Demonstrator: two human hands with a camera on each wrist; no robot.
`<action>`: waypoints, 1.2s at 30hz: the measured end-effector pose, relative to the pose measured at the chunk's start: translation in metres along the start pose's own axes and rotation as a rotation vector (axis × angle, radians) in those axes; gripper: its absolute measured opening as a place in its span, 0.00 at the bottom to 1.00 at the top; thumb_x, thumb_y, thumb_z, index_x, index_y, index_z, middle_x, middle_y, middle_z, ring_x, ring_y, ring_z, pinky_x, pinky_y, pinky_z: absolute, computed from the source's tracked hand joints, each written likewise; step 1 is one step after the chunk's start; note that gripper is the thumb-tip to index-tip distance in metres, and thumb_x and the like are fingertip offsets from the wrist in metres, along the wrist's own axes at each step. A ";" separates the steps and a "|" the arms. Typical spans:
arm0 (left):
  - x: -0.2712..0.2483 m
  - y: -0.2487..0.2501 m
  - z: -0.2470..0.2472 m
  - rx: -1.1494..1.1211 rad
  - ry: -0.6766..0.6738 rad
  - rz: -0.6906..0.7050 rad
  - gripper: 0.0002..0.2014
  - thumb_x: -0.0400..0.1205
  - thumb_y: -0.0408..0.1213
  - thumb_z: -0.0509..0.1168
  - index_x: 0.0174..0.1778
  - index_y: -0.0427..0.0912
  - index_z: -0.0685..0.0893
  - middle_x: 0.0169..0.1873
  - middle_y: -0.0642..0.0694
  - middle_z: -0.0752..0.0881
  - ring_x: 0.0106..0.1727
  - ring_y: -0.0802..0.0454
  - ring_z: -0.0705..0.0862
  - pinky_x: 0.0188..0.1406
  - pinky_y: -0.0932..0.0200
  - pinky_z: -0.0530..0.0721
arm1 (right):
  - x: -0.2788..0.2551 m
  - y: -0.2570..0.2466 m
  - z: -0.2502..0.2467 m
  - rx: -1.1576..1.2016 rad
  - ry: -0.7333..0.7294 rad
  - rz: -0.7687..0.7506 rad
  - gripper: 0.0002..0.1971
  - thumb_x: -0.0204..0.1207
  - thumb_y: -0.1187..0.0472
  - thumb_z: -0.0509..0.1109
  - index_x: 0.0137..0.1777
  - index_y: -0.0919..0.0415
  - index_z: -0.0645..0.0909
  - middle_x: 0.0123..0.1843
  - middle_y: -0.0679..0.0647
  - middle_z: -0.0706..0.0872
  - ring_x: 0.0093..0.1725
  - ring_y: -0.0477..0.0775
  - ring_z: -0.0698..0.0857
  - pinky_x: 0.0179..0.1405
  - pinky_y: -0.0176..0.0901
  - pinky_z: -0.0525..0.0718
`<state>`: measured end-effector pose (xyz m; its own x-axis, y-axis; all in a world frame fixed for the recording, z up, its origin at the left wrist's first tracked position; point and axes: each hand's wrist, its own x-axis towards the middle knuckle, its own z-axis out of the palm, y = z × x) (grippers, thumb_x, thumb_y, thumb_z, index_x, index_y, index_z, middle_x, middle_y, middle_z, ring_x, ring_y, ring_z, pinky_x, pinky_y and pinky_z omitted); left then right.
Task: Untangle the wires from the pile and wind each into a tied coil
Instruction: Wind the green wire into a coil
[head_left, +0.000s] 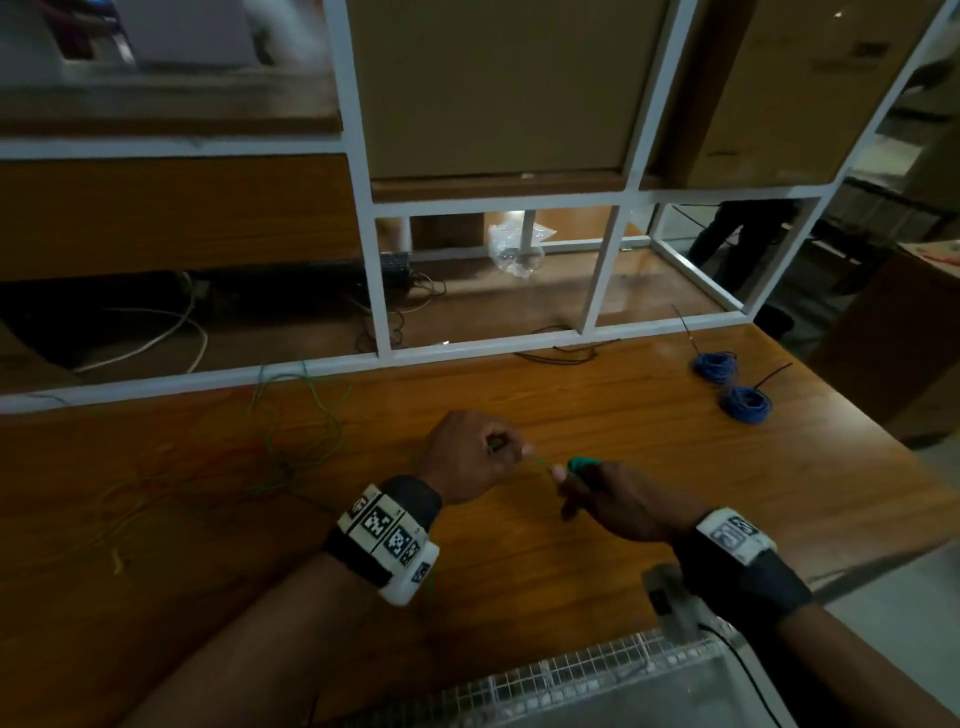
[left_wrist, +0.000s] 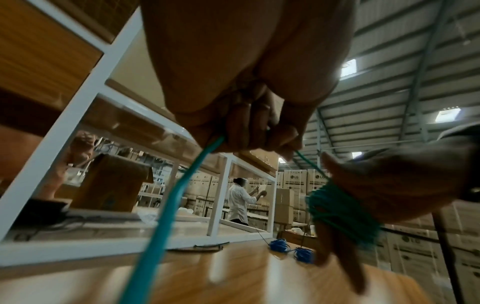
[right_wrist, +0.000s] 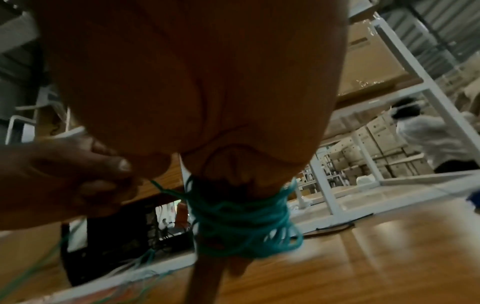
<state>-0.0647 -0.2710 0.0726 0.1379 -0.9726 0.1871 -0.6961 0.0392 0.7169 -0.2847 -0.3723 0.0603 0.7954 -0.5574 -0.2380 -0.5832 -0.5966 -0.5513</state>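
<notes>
The left hand (head_left: 470, 457) is closed into a loose fist, its fingers (left_wrist: 255, 127) curled round the green wire (left_wrist: 166, 205), which runs through the fist and out toward the right hand (head_left: 618, 499). The right hand's fingers (right_wrist: 221, 265) point downward, held together and nearly straight, with a green coil (right_wrist: 241, 222) wound round them; the thumb's place is hidden in every view. A short taut stretch of wire joins the two hands above the desk (head_left: 571, 415).

The loose pile of wires (head_left: 291, 431) lies on the desk to the left, against the white shelf frame (head_left: 384, 353). Two blue coils (head_left: 732, 382) sit near the desk's far right corner. Bare wood lies between them and the hands. The wrist views are blurred, and the pile's red strands are dim.
</notes>
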 end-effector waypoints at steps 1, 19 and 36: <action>0.002 0.001 -0.004 -0.002 0.019 0.018 0.09 0.80 0.49 0.72 0.43 0.49 0.92 0.38 0.59 0.89 0.38 0.64 0.84 0.36 0.59 0.83 | -0.005 -0.007 0.002 0.033 -0.104 -0.012 0.28 0.86 0.33 0.55 0.53 0.55 0.88 0.55 0.52 0.91 0.51 0.52 0.88 0.59 0.58 0.85; -0.011 0.007 0.052 -0.512 -0.108 -0.273 0.09 0.86 0.35 0.67 0.53 0.36 0.91 0.25 0.53 0.84 0.24 0.63 0.79 0.24 0.68 0.77 | 0.011 -0.037 -0.039 0.895 0.761 -0.203 0.15 0.92 0.53 0.58 0.59 0.55 0.87 0.58 0.58 0.92 0.62 0.58 0.88 0.62 0.51 0.84; 0.025 0.011 0.002 -0.542 -0.085 0.055 0.01 0.78 0.33 0.75 0.43 0.42 0.92 0.37 0.43 0.91 0.35 0.53 0.87 0.36 0.56 0.84 | -0.023 -0.024 -0.018 0.971 -0.417 -0.343 0.14 0.89 0.59 0.65 0.64 0.70 0.84 0.58 0.68 0.90 0.62 0.89 0.78 0.69 0.80 0.71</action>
<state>-0.0704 -0.2948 0.0844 0.0386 -0.9800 0.1955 -0.2349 0.1812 0.9550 -0.2918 -0.3557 0.0939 0.9894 -0.1027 -0.1027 -0.0895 0.1258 -0.9880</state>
